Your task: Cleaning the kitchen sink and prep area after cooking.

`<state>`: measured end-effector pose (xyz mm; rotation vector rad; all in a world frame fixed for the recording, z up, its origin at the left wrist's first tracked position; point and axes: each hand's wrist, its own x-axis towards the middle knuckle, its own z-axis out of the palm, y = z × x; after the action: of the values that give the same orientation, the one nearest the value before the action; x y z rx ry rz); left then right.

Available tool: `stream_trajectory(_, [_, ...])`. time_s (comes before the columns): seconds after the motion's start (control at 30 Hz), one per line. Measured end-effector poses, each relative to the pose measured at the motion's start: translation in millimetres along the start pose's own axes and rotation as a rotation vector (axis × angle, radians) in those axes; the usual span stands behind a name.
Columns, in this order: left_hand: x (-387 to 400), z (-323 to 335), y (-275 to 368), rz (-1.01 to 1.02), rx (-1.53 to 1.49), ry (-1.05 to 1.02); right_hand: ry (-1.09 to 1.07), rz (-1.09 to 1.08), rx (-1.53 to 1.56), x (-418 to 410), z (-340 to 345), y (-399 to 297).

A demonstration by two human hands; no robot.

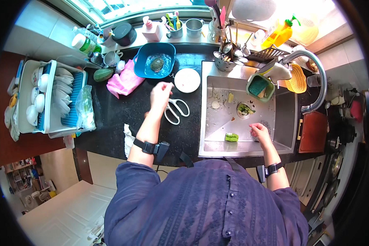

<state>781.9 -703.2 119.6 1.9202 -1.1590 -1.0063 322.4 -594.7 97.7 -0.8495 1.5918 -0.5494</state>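
My left hand (161,95) hangs over the black counter, fingertips bunched beside a white plate (187,80); whether it pinches something small is unclear. White-handled scissors (176,111) lie just right of its wrist. Behind it stands a blue basin (154,46) with water and a small turtle (156,65). Over the steel sink (224,118) is my right hand (259,132), fingers loosely bent, with no object visible in them. A green sponge-like block (231,137) lies on the sink floor to its left, and vegetable scraps (244,109) sit in the drain.
A dish rack (50,123) with bowls and plates stands left, near a pink cloth (126,79). Behind the sink are a utensil holder (225,65) and a green caddy (260,87). The curved faucet (321,83) and a brown board (313,132) are at right.
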Motion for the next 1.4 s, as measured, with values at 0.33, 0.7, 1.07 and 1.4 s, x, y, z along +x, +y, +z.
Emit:
stream_trajectory(0.33, [114.0, -41.2, 13.1, 0.208, 1.021, -0.011, 0.068, -0.009, 0.008, -16.9, -3.3, 19.4])
stream_trajectory(0.7, [121.3, -29.0, 33.7, 0.139, 1.132, -0.090, 0.094, 0.019, 0.016, -16.0, 8.9, 31.8])
stream_trajectory(1.07, [131.7, -39.7, 65.6, 0.309, 0.942, 0.133, 0.066, 0.008, -0.050, -11.1, 20.3, 14.3])
stream_trajectory(1.4, [98.6, -64.2, 47.4, 0.156, 0.914, 0.057, 0.070, 0.012, -0.028, -16.5, 14.8, 17.7])
